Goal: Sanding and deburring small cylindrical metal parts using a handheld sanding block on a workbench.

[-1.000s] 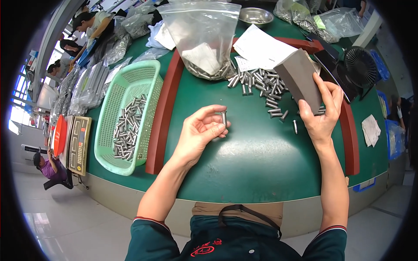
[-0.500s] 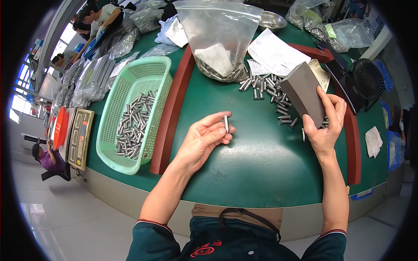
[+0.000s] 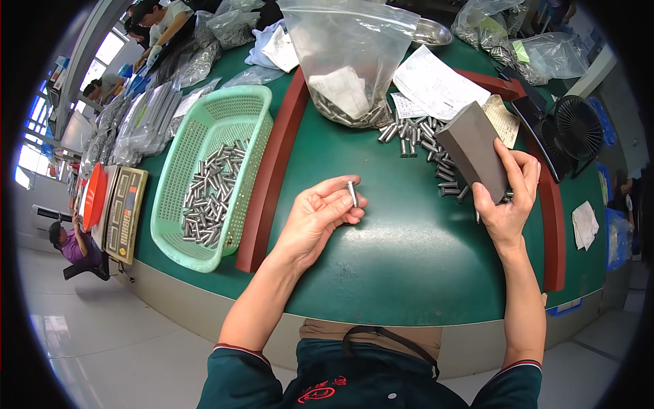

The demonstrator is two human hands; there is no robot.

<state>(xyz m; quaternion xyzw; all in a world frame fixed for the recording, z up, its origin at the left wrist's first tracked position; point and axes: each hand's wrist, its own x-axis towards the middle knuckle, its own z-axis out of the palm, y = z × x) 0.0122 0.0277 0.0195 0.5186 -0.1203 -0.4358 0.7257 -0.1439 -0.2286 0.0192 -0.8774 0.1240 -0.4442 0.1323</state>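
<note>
My left hand (image 3: 319, 217) is closed, pinching a short shiny metal pin (image 3: 352, 193) with a wider head between thumb and fingers above the green tabletop. The pin stands nearly upright, leaning slightly. On the right, my right hand (image 3: 511, 204) grips a dark grey rectangular block (image 3: 473, 146) by its side and lower end, tilted over the table. Behind and beneath the block lies a loose heap of similar metal pins (image 3: 426, 136), partly hidden by it.
Left stands a pale green basket (image 3: 163, 232) holding many pins. Dark red wooden rails (image 3: 262, 204) border the work area. Beyond are a clear bag (image 3: 347, 41) of pins, papers (image 3: 436, 82), a metal bowl (image 3: 432, 33), a phone-like slab and a black fan (image 3: 578, 126). A scale (image 3: 126, 215) sits far left.
The block in my right hand has tipped slightly and shifted a little. The pin in my left hand leans a bit more to the left. Both hands keep their holds.
</note>
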